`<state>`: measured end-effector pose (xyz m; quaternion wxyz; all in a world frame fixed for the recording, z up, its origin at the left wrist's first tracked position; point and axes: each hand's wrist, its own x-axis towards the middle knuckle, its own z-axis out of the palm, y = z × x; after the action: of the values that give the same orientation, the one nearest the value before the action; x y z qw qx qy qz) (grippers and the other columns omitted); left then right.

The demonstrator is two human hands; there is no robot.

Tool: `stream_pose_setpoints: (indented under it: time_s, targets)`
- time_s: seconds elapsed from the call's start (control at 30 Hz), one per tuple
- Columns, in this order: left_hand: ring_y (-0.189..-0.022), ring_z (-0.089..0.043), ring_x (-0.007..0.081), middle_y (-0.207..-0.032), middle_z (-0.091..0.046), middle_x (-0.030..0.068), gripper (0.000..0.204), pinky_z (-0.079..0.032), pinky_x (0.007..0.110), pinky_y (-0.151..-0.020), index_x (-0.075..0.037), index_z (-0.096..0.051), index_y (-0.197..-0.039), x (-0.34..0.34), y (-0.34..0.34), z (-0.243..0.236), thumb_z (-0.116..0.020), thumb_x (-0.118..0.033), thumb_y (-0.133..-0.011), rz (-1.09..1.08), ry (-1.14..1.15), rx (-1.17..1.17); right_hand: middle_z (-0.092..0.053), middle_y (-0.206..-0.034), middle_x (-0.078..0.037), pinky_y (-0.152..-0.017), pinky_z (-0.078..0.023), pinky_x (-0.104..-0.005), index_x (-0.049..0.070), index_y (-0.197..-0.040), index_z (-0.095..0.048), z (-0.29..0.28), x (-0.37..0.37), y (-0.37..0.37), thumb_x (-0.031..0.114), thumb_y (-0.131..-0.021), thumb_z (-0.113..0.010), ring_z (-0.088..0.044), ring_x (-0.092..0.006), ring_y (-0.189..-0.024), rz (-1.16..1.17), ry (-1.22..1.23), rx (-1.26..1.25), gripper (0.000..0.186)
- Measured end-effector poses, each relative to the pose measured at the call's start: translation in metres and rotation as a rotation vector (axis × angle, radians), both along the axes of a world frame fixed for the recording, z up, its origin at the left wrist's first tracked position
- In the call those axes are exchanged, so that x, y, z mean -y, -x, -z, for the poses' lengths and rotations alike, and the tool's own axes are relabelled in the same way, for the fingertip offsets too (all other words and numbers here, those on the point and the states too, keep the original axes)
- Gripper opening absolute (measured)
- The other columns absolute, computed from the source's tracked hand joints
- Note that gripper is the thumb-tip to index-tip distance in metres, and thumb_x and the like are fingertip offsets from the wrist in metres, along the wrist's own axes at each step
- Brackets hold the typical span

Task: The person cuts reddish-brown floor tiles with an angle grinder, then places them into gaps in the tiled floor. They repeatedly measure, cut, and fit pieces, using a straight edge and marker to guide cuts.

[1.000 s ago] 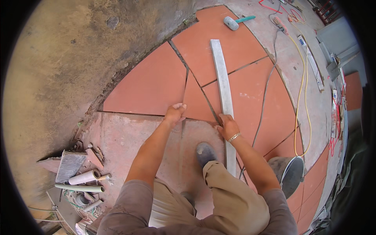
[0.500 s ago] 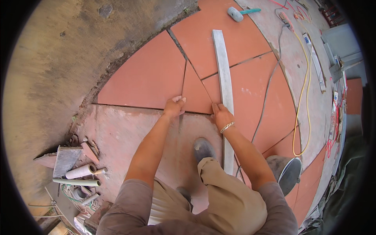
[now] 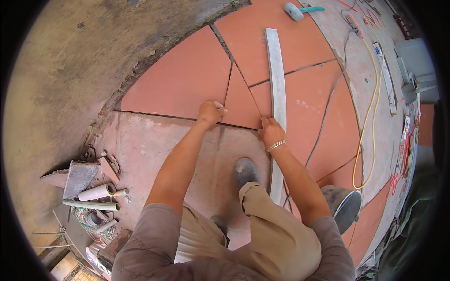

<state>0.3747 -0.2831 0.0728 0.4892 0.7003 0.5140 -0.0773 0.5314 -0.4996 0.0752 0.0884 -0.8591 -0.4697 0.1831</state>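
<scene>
A narrow triangular terracotta tile lies among larger cut tiles. My left hand has its fingers curled on the near left corner of that triangle, at the edge over the bare pink slab. My right hand, with a chain bracelet at the wrist, grips the triangle's near right corner, its fingertips close beside a long pale straight bar that lies across the tiles. The fingertips of both hands are partly hidden.
A rubber mallet lies at the top. Grey and yellow cables run down the right. A metal bucket stands by my right elbow. Offcuts, pipe rolls and wires lie at left beside a stained concrete strip.
Both hands have shifted slightly forward with the triangular tile, whose right joint looks narrower than a second ago. The whole view has shifted a little.
</scene>
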Motion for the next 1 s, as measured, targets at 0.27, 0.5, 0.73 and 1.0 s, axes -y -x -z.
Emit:
stream_pose_setpoints:
  time_s: [0.27, 0.5, 0.73, 1.0]
  targets:
    - [-0.073, -0.073, 0.0170, -0.085, -0.077, 0.0114, 0.027, -0.057, 0.035, -0.069, 0.000, -0.077, -0.100, 0.002, 0.002, 0.000, -0.079, -0.024, -0.088, -0.013, 0.002, -0.021, -0.065, -0.103, -0.013, -0.079, -0.057, -0.0471, 0.009, -0.113, -0.062, -0.001, 0.001, -0.002, 0.019, -0.084, -0.078, -0.067, -0.0337, -0.098, -0.009, 0.026, -0.011, 0.035]
    - [-0.073, -0.071, 0.0162, -0.083, -0.076, 0.0101, 0.023, -0.056, 0.034, -0.069, -0.001, -0.077, -0.098, 0.004, 0.000, 0.009, -0.080, -0.022, -0.088, -0.085, 0.053, -0.019, -0.067, -0.110, -0.015, -0.085, -0.057, -0.0462, 0.008, -0.122, -0.065, 0.005, 0.006, -0.005, 0.018, -0.083, -0.078, -0.069, -0.0348, -0.100, -0.011, -0.018, -0.043, 0.043]
    - [-0.076, -0.071, 0.0197, -0.082, -0.075, 0.0104, 0.021, -0.056, 0.037, -0.070, -0.003, -0.077, -0.096, 0.007, 0.004, 0.022, -0.081, -0.022, -0.088, -0.152, 0.058, 0.026, -0.068, -0.107, -0.015, -0.083, -0.058, -0.0456, 0.006, -0.118, -0.065, 0.012, 0.020, -0.008, 0.018, -0.087, -0.075, -0.069, -0.0352, -0.098, -0.025, 0.051, -0.040, 0.035]
    - [-0.070, -0.067, 0.0146, -0.083, -0.075, 0.0079, 0.020, -0.055, 0.034, -0.066, -0.002, -0.077, -0.095, 0.010, 0.002, 0.024, -0.082, -0.020, -0.089, -0.188, 0.048, 0.049, -0.068, -0.106, -0.014, -0.081, -0.059, -0.0457, 0.008, -0.111, -0.065, 0.008, 0.015, -0.005, 0.020, -0.087, -0.075, -0.070, -0.0347, -0.095, 0.014, 0.055, -0.029, 0.029]
